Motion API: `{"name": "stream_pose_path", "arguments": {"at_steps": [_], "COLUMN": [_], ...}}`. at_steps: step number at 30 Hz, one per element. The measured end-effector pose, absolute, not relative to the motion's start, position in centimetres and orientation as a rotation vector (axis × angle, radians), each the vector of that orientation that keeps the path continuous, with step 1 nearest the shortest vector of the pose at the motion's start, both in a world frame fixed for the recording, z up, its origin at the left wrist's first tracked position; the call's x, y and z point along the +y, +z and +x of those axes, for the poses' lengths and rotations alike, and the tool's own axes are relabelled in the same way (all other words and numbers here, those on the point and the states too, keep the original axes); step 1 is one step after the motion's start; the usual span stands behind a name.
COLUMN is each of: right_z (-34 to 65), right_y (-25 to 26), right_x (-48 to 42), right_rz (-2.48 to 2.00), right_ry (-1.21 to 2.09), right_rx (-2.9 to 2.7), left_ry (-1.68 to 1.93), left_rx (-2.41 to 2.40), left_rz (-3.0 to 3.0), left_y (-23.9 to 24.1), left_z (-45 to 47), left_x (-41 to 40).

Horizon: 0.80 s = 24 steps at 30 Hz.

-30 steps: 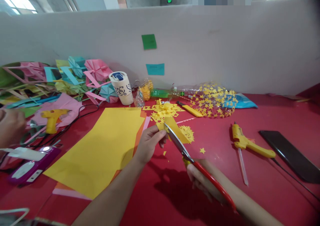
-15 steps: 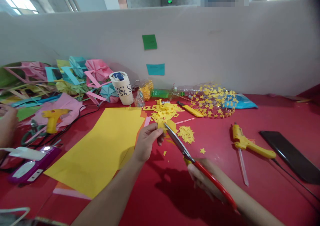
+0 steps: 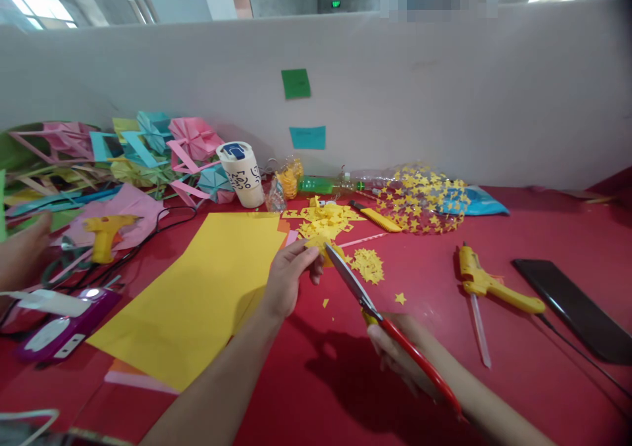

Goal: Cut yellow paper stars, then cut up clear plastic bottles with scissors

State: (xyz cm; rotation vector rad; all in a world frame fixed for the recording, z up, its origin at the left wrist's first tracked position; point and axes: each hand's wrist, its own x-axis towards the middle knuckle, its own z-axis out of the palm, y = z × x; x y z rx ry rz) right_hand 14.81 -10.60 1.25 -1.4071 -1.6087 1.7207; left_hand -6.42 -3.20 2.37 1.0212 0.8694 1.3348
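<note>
Well, paper in left hand

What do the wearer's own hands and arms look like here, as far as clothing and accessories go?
The left hand and right hand are ungloved. The left forearm and right forearm are bare, with no sleeve in view. No watch or bracelet shows on the left wrist; the right is partly hidden.

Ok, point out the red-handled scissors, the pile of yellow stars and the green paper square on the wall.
Scissors (image 3: 395, 331), head view: red handle, near the blades.
Pile of yellow stars (image 3: 368, 266), head view: middle of the heap.
Green paper square (image 3: 295, 83), head view: centre of its face.
</note>
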Motion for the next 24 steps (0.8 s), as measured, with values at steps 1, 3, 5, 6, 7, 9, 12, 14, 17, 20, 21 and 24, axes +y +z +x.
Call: {"name": "stream_pose_path", "arguments": {"at_steps": [1, 3, 5, 6, 7, 9, 12, 14, 17, 20, 21, 24], "right_z": [14.79, 14.79, 14.80, 14.81, 14.82, 14.87, 14.99, 15.07, 15.16, 15.21, 15.23, 15.30], "right_y": [1.28, 1.41, 1.58, 1.66, 1.74, 1.88, 2.00, 2.05, 2.09, 2.08, 2.07, 1.98], "right_x": [-10.62, -10.60, -10.54, -10.51, -10.48, -10.45, -10.45, -10.46, -10.44, -10.39, -10.37, -10.34], "right_rz": [-1.406, -1.403, -1.400, -1.394, -1.385, -1.374, -1.374, -1.368, -1.344, -1.316, -1.311, -1.315], "right_ry": [1.724, 1.718, 1.714, 1.714, 1.716, 1.717, 1.697, 1.689, 1.670, 1.655, 1.652, 1.643], "right_rx": [-1.606, -1.619, -1.646, -1.665, -1.684, -1.720, -1.775, -1.806, -1.836, -1.848, -1.849, -1.849], "left_ry": [1.317, 1.313, 1.340, 1.355, 1.367, 1.378, 1.376, 1.369, 1.350, 1.331, 1.328, 1.325], "left_rx": [0.865, 0.863, 0.860, 0.858, 0.855, 0.856, 0.874, 0.889, 0.905, 0.921, 0.926, 0.938], "left_rz": [1.026, 1.032, 1.039, 1.044, 1.049, 1.051, 1.048, 1.055, 1.076, 1.091, 1.092, 1.096], "left_y": [2.33, 2.30, 2.35, 2.41, 2.47, 2.58, 2.59, 2.52, 2.41, 2.37, 2.37, 2.40], "left_z": [-6.38, -6.34, -6.36, -6.38, -6.42, -6.50, -6.61, -6.66, -6.69, -6.70, -6.70, -6.71], "left_x": [-3.22, -3.24, -3.25, -3.24, -3.23, -3.18, -3.10, -3.05, -3.02, -3.05, -3.06, -3.07]}}
